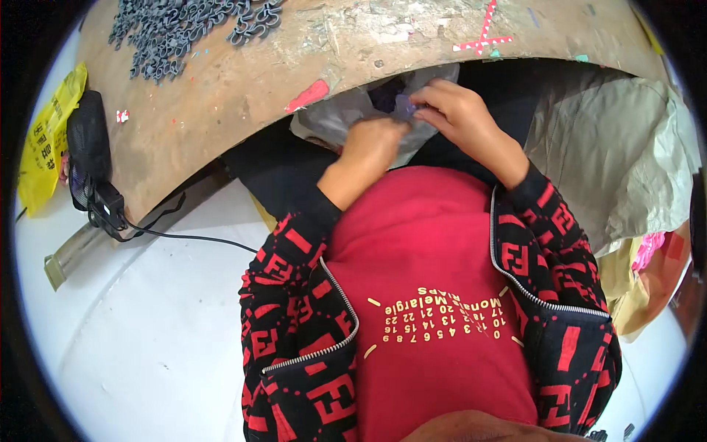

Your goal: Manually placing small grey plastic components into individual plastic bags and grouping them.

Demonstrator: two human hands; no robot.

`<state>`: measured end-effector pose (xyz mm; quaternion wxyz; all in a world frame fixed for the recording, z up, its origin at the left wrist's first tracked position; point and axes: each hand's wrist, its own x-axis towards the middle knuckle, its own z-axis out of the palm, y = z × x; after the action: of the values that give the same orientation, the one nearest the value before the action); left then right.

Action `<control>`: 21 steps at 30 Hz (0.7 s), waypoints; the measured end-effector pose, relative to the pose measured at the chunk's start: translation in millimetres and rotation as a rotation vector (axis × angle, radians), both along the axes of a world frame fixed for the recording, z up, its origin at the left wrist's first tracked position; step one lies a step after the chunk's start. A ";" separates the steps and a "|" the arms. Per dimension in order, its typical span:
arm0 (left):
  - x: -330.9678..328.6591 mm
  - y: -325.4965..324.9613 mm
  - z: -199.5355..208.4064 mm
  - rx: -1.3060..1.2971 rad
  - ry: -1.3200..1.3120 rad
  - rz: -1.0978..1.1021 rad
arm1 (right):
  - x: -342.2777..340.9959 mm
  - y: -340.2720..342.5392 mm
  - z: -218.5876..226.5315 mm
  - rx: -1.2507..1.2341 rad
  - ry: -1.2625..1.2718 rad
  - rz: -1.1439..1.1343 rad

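Many dark grey hooked pieces (188, 29) lie heaped on our bench (228, 96), at left. Translucent plastic bag (324, 118) sits just below bench edge. Our left hand (372, 144) curls at bag, blurred; cannot tell its hold. Purple piece (404, 107) pinched in our right hand (456, 110), at bag. Pale crumpled sheeting (618, 147) at right.

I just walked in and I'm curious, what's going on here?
A person is working over a plastic bag by the table edge. The right grip seems to pinch a small purple thing, too blurry to name. The left grip is close beside it; its fingertips are blurred. Gray hooks lie heaped on the table, toward the far left.
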<state>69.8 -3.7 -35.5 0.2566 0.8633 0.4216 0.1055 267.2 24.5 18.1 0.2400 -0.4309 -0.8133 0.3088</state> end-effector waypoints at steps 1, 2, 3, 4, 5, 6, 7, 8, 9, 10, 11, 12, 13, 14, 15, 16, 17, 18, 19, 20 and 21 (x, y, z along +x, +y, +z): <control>6.5 -2.6 0.5 0.005 -0.071 -0.087 | 2.1 3.0 -14.5 0.062 -0.023 -0.047; 9.0 -6.6 3.3 0.004 -0.066 -0.089 | 2.1 5.2 -22.9 0.062 -0.018 -0.050; 11.2 -9.8 6.3 0.002 -0.087 -0.089 | 2.7 7.3 -29.7 0.040 -0.054 -0.062; 12.6 -10.7 9.2 0.002 -0.109 -0.089 | 5.0 9.0 -35.0 0.019 -0.091 -0.075; 10.8 -9.9 13.6 -0.003 -0.077 -0.074 | 4.2 10.6 -34.4 -0.020 -0.102 -0.057; 10.2 -11.7 15.1 0.001 -0.073 -0.070 | 4.7 9.3 -31.9 -0.016 -0.098 -0.053; 10.1 -13.8 17.5 0.005 -0.058 -0.071 | 6.1 7.0 -27.2 -0.091 -0.098 -0.087; 12.8 -11.6 18.5 0.017 -0.050 -0.077 | 9.6 6.7 -21.5 -0.158 -0.104 -0.126; 12.2 -9.3 19.8 0.046 -0.050 -0.072 | 10.9 7.8 -13.4 -0.138 -0.073 -0.104; 10.4 -11.1 21.3 0.024 -0.043 -0.063 | 11.8 7.0 -3.8 -0.116 -0.044 -0.082; 9.6 -13.9 22.7 0.000 -0.041 -0.059 | 13.1 6.3 5.1 -0.166 0.021 -0.056; 9.5 -15.4 23.4 0.025 -0.048 -0.061 | 13.3 4.0 18.3 -0.193 0.092 -0.032; 8.9 -16.1 23.8 0.002 -0.063 -0.038 | 14.0 2.0 35.2 -0.261 0.142 -0.008; 8.3 -16.6 26.5 -0.029 -0.079 -0.019 | 14.2 0.7 51.2 -0.335 0.192 0.013; 5.3 -15.0 28.5 -0.094 -0.089 -0.035 | 16.3 2.7 56.5 -0.277 0.214 0.085; 2.8 -13.9 29.7 -0.079 -0.094 -0.038 | 18.0 8.9 66.5 -0.262 0.208 0.083; 1.5 -14.2 34.8 -0.086 -0.098 -0.024 | 20.6 16.5 82.4 -0.153 0.152 0.122; -1.1 -15.2 39.2 -0.097 -0.099 0.001 | 20.6 25.1 93.0 -0.048 0.100 0.169; -3.7 -15.5 42.3 -0.089 -0.097 0.005 | 20.6 39.8 95.3 0.087 0.036 0.104; -5.9 -15.1 45.7 -0.082 -0.115 0.018 | 18.3 58.5 95.9 0.175 0.081 0.035; -6.5 -12.3 47.0 -0.075 -0.134 0.029 | 13.7 72.2 97.1 0.060 0.099 -0.126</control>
<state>63.3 -16.0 11.5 0.3150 0.8378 0.4197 0.1507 280.8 96.7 115.3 0.3120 -0.4581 -0.7804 0.2895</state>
